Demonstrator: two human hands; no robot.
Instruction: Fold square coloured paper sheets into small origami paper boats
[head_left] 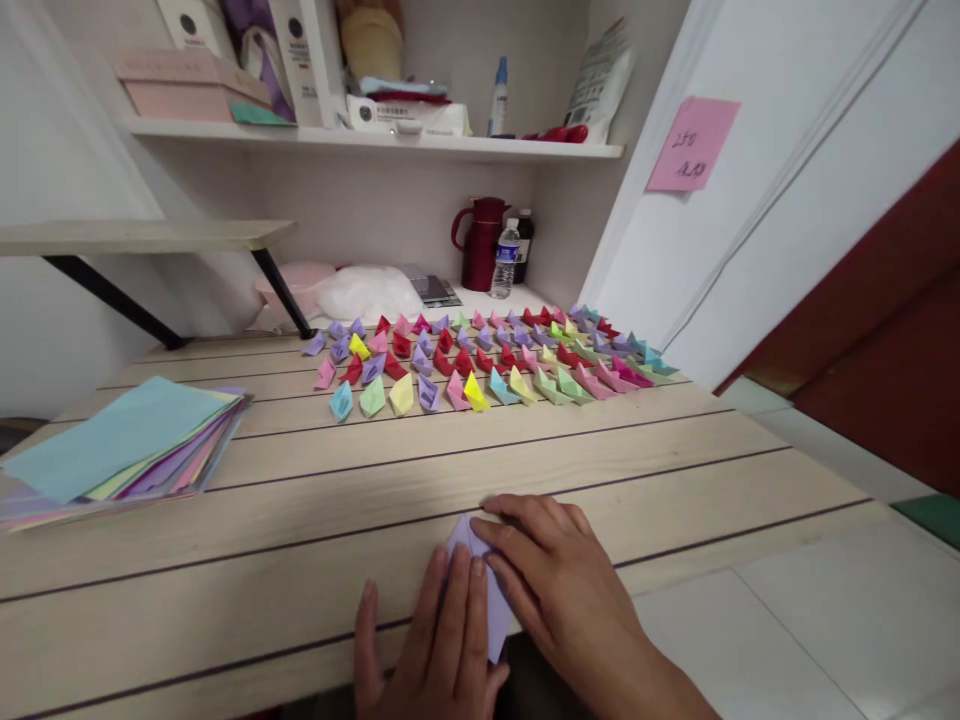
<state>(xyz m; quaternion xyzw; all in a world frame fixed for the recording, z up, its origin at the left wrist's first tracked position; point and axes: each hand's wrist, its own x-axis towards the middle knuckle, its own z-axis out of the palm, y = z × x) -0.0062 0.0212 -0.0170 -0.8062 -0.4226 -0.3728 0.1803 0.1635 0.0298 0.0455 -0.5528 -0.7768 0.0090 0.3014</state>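
Note:
My left hand lies flat with its fingers stretched out on a folded lilac paper at the near edge of the wooden table. My right hand rests over the same paper from the right, its fingers together and pressing down on the fold. Most of the paper is hidden under both hands; a pointed tip shows at the top and a strip between the hands.
Rows of several small folded paper boats in many colours fill the table's far middle. A stack of coloured paper sheets lies at the left. A red jug and a water bottle stand at the back; a pink note hangs on the right.

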